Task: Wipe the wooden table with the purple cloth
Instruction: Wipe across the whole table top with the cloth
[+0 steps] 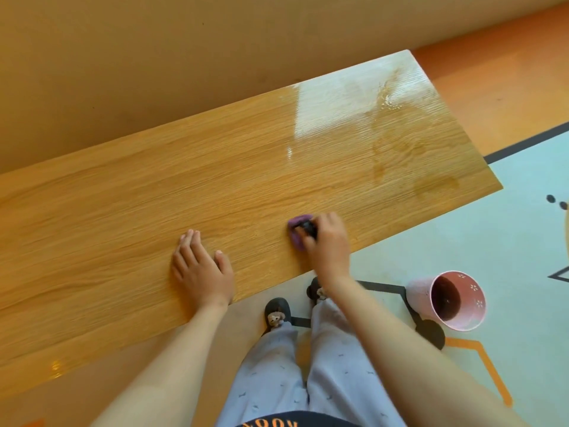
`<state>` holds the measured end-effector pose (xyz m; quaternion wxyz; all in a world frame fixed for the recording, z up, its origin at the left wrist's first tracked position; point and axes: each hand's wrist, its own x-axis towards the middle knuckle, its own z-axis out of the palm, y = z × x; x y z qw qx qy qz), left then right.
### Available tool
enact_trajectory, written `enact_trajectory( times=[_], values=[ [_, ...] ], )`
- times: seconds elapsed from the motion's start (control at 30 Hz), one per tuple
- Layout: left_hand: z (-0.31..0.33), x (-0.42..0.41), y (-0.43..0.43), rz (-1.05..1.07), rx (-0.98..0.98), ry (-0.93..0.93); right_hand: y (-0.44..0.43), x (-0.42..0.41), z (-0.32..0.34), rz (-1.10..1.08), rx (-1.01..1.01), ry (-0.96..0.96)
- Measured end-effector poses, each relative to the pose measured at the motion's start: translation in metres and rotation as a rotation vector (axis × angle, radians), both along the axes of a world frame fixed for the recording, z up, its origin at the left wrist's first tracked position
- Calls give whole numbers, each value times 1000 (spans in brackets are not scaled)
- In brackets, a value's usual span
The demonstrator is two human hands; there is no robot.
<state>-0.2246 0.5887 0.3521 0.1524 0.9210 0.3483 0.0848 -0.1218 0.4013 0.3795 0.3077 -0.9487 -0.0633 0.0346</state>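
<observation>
The wooden table (pixel 123 211) runs as a long plank from the lower left to the upper right. Its far long edge lies close along the tan wall (pixel 154 57). The left part of the top is bare wood, a wide free surface. The left hand (pixel 201 269) lies flat on the top beside the near edge, palm down, with the fingers straight and close together and the thumb spread to the side. To the right of it, after a strip of bare wood, the purple cloth (pixel 296 224) sits bunched on the table, not far from the near edge. The right hand (pixel 328 241) holds it from the right side, with the fingers curled round it. A dark part shows in the bunch, and I cannot tell what it is. Beyond the cloth, a wet shiny patch (pixel 400 134) spreads toward the short right edge of the table. Below the near edge stand two dark slippers (pixel 277 311). Farther right, a pink bucket (pixel 415 292) stands on the pale floor mat (pixel 508 257), apart from the table.
</observation>
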Motion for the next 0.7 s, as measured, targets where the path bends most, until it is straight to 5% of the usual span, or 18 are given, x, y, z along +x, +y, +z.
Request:
enact_trajectory(
  times=[0.17,0.5,0.7],
  values=[
    [0,0,-1,-4,3,-12,21,-35,-5,204,32,-52],
    [-1,0,0,-18,-1,9,-121,27,-3,-348,-86,-94],
    [4,0,-1,-16,-23,24,-42,-22,-4,-54,6,-25]
  ],
)
